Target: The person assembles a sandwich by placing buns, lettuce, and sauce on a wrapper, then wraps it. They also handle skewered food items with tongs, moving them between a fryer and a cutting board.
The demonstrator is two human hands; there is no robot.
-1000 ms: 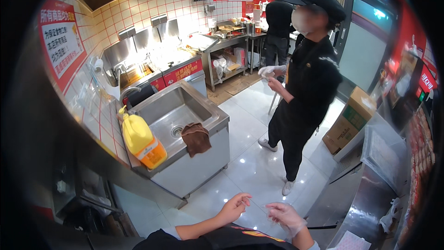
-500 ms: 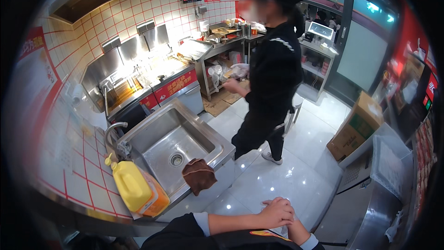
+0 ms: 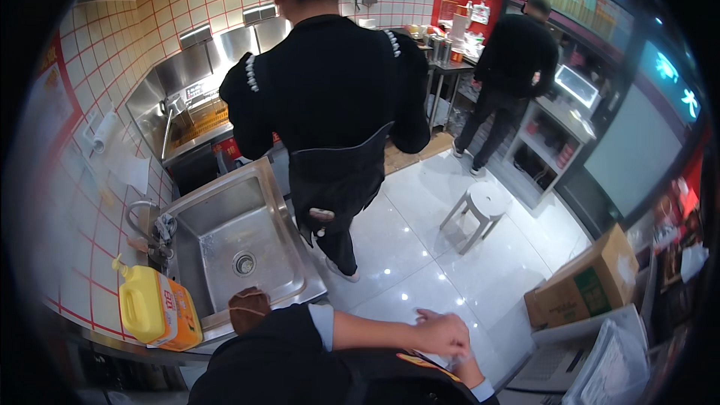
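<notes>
Left of hands (image 3: 444, 334): steel sink (image 3: 238, 244) | ahead: co-worker (image 3: 330, 105), white stool (image 3: 480, 206), open floor between | right: cardboard box (image 3: 585, 285)

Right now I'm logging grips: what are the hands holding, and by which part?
Cannot be told: the left hand lies over the right hand, hiding anything between them.

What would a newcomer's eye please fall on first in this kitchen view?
A co-worker in black stands centre frame, back turned, beside the steel sink. At lower left a yellow jug sits on the sink's edge. At the bottom, the person's left hand covers the right hand, over the white floor.
</notes>
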